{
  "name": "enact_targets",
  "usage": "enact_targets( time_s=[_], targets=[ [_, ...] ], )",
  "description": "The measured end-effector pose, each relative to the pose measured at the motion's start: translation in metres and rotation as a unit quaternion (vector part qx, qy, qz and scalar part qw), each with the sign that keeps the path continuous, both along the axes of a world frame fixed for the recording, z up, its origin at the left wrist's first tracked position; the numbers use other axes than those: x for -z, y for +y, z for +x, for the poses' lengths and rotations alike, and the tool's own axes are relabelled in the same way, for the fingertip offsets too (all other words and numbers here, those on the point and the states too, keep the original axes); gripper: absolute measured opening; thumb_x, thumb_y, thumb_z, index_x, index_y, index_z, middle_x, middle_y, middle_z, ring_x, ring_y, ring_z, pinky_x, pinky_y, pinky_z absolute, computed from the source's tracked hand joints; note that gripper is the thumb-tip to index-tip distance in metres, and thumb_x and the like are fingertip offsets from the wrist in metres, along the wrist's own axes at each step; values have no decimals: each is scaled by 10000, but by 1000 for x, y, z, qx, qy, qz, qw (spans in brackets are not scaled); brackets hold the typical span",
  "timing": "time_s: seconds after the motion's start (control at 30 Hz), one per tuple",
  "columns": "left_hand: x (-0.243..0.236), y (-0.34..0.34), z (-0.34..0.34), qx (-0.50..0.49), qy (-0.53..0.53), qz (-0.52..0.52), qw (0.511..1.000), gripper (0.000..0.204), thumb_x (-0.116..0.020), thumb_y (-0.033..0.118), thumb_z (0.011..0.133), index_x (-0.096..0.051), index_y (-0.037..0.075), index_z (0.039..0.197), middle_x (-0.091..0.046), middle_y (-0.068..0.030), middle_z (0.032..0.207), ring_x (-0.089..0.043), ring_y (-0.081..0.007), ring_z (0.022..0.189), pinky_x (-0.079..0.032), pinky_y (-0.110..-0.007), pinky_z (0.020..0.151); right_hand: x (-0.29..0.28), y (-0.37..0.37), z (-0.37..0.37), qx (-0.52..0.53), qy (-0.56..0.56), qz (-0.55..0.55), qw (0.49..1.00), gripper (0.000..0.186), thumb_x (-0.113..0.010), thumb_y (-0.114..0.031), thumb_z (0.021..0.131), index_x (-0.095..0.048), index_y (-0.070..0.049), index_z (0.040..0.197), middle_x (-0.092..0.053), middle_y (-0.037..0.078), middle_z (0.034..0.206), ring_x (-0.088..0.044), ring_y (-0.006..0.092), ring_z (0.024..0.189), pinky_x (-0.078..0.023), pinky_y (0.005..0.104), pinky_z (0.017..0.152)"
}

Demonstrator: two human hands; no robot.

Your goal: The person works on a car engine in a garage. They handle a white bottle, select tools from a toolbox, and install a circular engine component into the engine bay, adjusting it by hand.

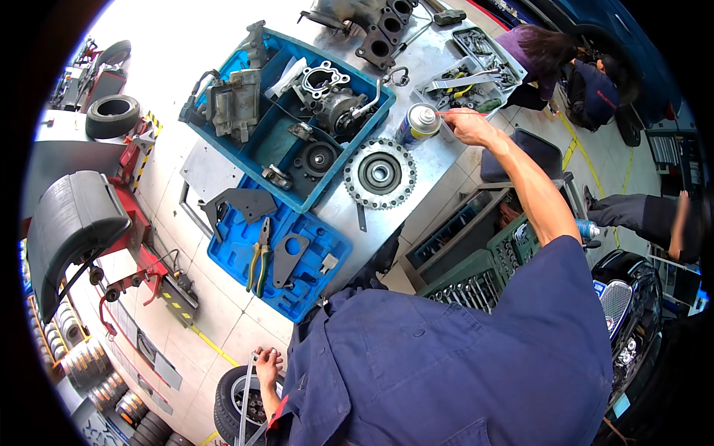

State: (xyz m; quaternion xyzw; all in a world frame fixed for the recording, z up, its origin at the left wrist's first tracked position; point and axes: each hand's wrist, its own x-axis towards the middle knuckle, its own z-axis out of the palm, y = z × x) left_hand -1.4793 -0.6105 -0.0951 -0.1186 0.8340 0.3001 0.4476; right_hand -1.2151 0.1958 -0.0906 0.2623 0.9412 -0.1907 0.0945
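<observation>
Upper centre, the right hand [470, 128] is seemingly pinching the red straw [442, 113] of a likely slippery spray can [418, 128], best held mid-body; I cannot tell the left hand [269, 366]'s grip.

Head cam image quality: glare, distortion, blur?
Head view: upper left, beyond the blue bin, blows out to white; fisheye bends straight edges near the black border. Also head view: the spray can and toothed gear look reasonably sharp; the bystander's forearm at far right looks smeared.
</observation>
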Motion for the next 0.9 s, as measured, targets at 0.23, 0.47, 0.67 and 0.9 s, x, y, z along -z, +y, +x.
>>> enact_targets(
  time_s=[0.23,0.47,0.67,0.9],
  targets=[
    [-6,9,-5,12,-7,-10,1000,334,-636,287,949,-620,26,1157,-685,-62,944,-646,-134,744,-494,-259,590,-13,-22,-2,83,125,28,988,273,-485,50,770,-643,-47,969,-642,124,998,-623,330,974,-505,390,844],
    [-5,11,-15,16,-7,0,1000,328,-629,287,957,-604,46,1177,-677,-54,938,-627,-132,749,-488,-257,599,-2,-25,2,107,169,7,980,304,-464,57,772,-666,6,994,-683,198,936,-662,350,892,-514,389,795],
    [-3,13,-18,22,-24,11,999,320,-624,267,966,-601,30,1180,-672,-62,952,-633,-143,767,-487,-258,606,4,-35,8,148,228,27,962,318,-502,2,788,-705,-36,1030,-695,195,981,-671,350,933,-528,404,816],
    [-4,11,-21,29,-16,4,999,348,-624,289,967,-589,39,1207,-676,-62,963,-637,-140,776,-492,-267,607,-13,-25,2,138,89,-30,986,387,-497,-22,751,-720,-58,1064,-701,192,1016,-673,344,971,-528,403,876]
  ],
)
